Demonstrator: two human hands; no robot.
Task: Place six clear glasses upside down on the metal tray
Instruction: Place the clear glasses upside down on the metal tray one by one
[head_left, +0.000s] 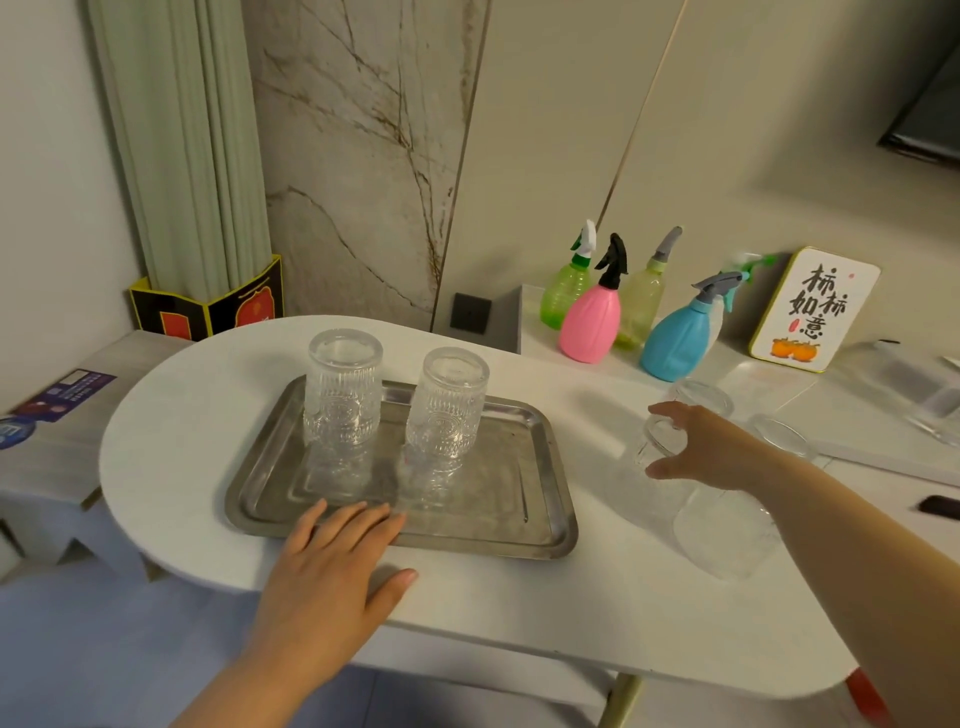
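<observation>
The rectangular metal tray (540, 478) sits near the front edge of the rounded white tabletop (208, 395), and two ribbed clear glasses already stand upside down along its far side, the left upturned glass (343, 389) and the right upturned glass (448, 405) a little apart from each other. The whole near half of the tray and its right end lie bare. The left hand (332, 566) lies flat and spread, gripping nothing, its fingertips (358, 512) over the tray's front rim and its thumb on the tabletop. Off to the right of the tray, the right hand (711, 447) is curled around a clear glass (657, 441) standing on the tabletop, thumb one side and fingers the other. More clear glasses crowd close by: one nearer glass (727, 540) under the forearm, another (701, 397) just behind the hand and one (784, 436) further right. Behind them, against the wall, stand a pink spray bottle (592, 322), a blue spray bottle (675, 343), two green ones (566, 291) and a small white sign with persimmons (815, 312).
</observation>
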